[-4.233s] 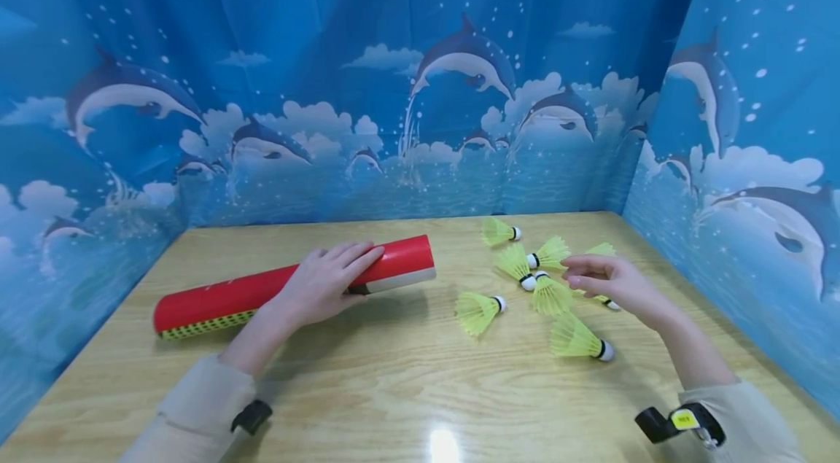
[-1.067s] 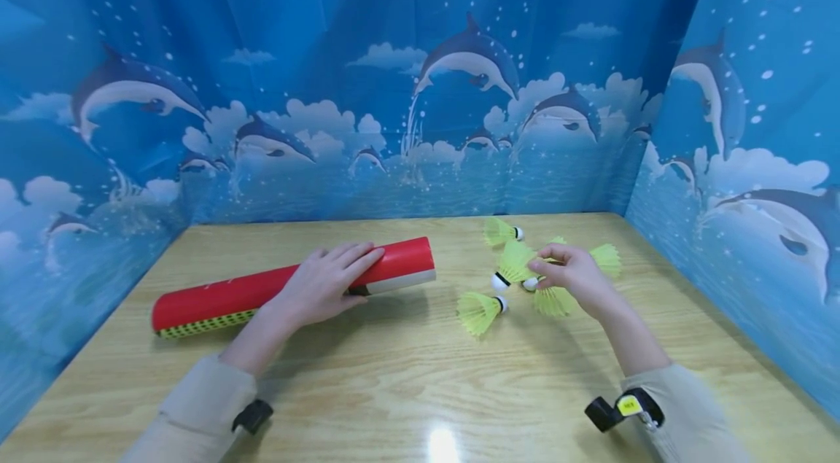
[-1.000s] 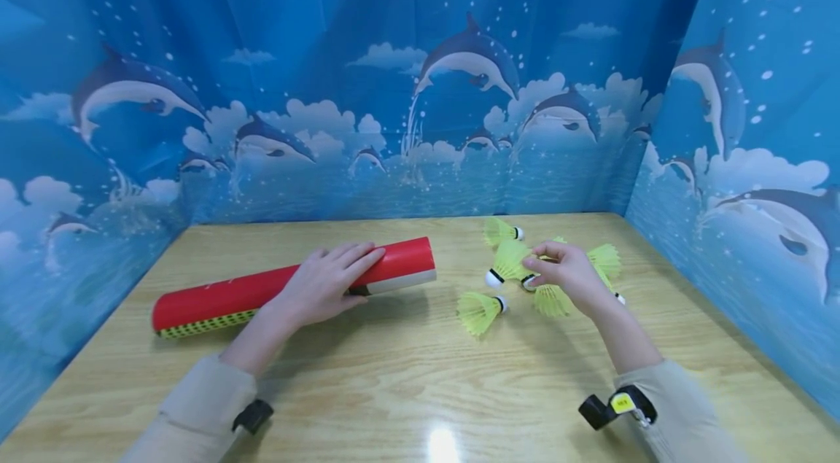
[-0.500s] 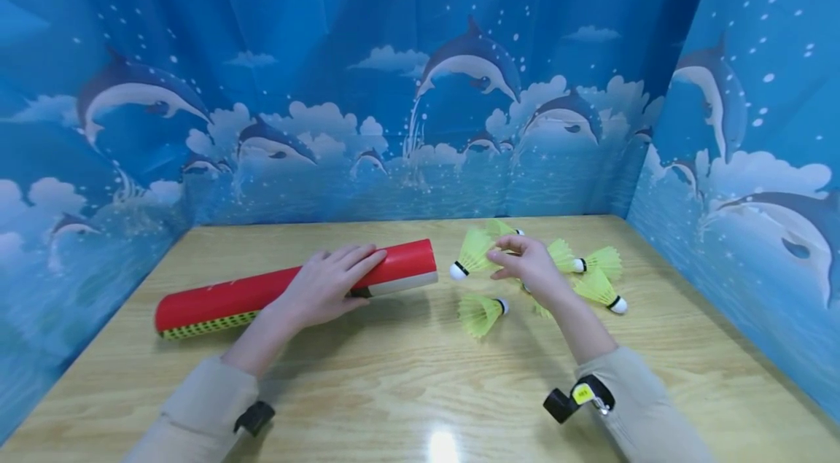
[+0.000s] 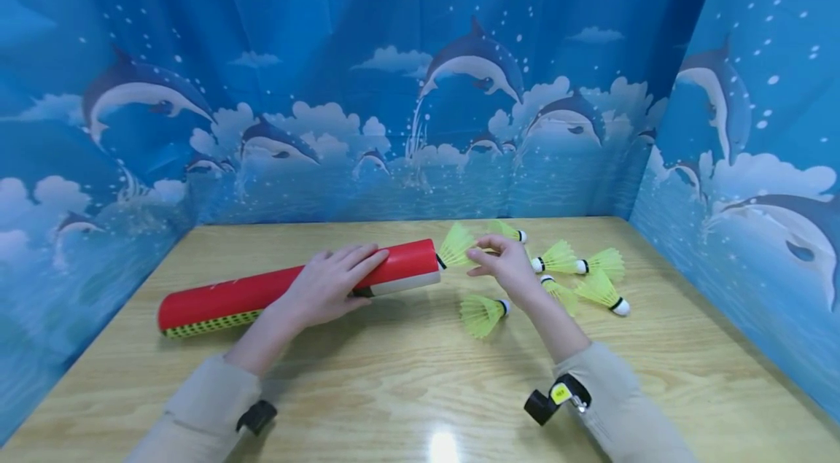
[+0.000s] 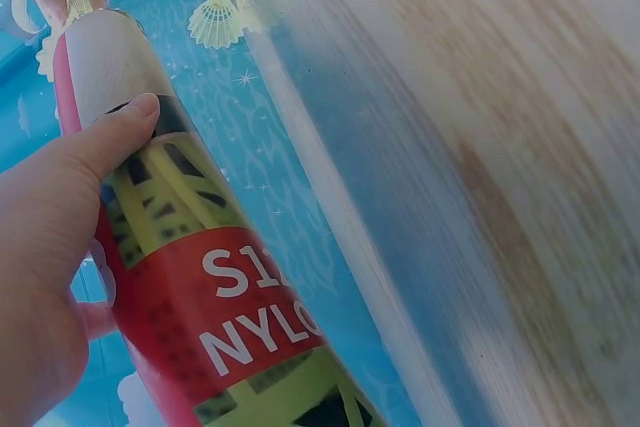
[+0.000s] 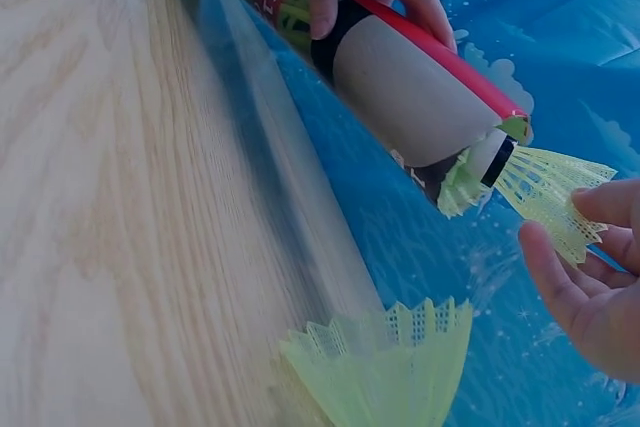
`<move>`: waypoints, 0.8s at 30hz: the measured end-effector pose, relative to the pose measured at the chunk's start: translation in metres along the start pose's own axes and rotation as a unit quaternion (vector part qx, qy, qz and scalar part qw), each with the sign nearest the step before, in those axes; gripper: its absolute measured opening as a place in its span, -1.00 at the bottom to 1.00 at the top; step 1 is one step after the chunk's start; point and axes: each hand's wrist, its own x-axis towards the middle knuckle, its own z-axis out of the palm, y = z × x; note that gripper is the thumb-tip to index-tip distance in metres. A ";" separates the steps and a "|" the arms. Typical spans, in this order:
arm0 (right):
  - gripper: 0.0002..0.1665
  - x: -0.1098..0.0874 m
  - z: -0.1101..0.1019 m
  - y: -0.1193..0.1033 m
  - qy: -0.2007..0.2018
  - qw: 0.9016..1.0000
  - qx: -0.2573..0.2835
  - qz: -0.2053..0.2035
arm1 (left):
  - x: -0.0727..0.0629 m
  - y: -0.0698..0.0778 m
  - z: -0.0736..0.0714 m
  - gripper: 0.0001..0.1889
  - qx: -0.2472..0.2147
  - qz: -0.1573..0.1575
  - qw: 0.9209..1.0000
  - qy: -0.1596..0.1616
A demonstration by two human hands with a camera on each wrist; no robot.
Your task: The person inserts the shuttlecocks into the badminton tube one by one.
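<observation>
My left hand grips a red shuttlecock tube near its right end, tilted with that end raised off the table. In the left wrist view the thumb presses on the tube's printed side. My right hand pinches the skirt of a yellow shuttlecock between thumb and fingers. Its cork points left and sits in the tube's open mouth, as the right wrist view shows; the cork tip is partly hidden there. That mouth has a torn, pale green edge.
Several yellow shuttlecocks lie on the wooden table: one below the tube's mouth, one at the back, and a cluster with one to the right. Blue dolphin-print curtains rise along the back and sides.
My right hand has picked up a shuttlecock from the cluster and carried it left, its cork now in the tube's mouth. The left hand and tube have stayed nearly still.
</observation>
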 end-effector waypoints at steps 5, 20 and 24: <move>-0.65 -0.001 0.008 0.002 0.004 1.000 -0.015 -0.003 | 0.000 -0.001 0.001 -0.09 -0.001 0.001 1.000 0.002; -0.70 0.000 0.014 0.005 0.004 0.988 -0.154 -0.019 | 0.001 0.000 0.000 -0.09 -0.005 0.000 1.000 -0.003; -0.72 0.002 0.016 0.005 0.011 0.992 -0.127 -0.022 | 0.002 0.000 0.000 -0.08 -0.006 -0.002 1.000 -0.002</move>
